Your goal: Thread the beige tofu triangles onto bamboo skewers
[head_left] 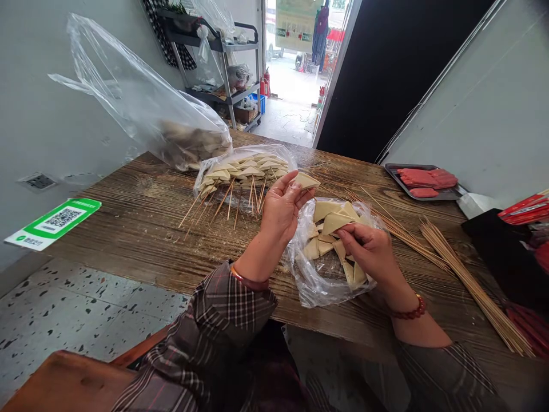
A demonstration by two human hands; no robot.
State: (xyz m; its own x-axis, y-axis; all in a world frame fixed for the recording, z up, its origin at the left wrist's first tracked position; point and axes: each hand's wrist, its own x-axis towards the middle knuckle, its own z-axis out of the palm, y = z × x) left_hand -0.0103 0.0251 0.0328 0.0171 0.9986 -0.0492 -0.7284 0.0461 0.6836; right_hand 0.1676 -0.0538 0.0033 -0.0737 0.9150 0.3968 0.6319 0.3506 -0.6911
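Note:
My left hand [283,209] is raised over the middle of the table, its fingers closed on folded tan sheets [306,182]; a thin stick tip shows beside them. My right hand [371,249] pinches the edge of a tan triangular sheet [337,222] above an open plastic bag [311,289]. Several loose tan pieces [325,246] lie in that bag. Behind my left hand, many folded pieces on skewers [251,166] are stacked on clear plastic, their sticks pointing toward me.
Bare skewers [476,283] lie in bundles at the right. A black tray [420,193] holds red packets. A large plastic bag [189,140] stands at the back left, a QR card [60,220] at the left edge. A black box [493,246] sits far right.

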